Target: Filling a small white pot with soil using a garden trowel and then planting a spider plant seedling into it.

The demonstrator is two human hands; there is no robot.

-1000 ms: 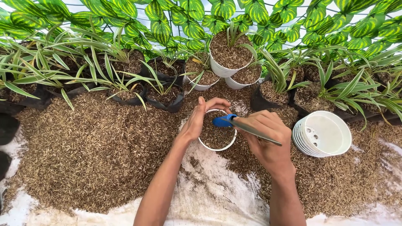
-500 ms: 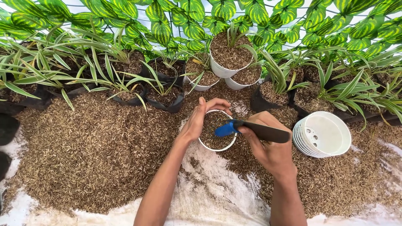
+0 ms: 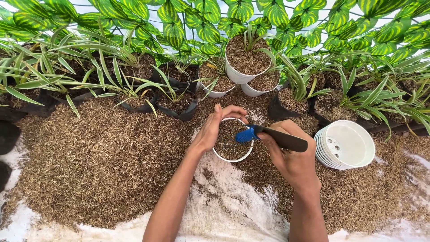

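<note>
My left hand grips the far-left rim of a small white pot filled with brown rice husk. My right hand holds a garden trowel with a dark blade and a blue handle. The blue handle end points down over the right side of the pot's filling, and the blade lies across my fingers. The pot stands on a mound of husk spread over a white woven sheet.
A stack of empty white pots lies tilted at the right. Filled white pots and black grow bags with striped-leaf plants line the back. A husk heap covers the left. Broad green leaves form a wall behind.
The trowel in my right hand has turned from edge-on to flat, and its blue handle has shifted slightly right over the pot. My left hand stays on the rim.
</note>
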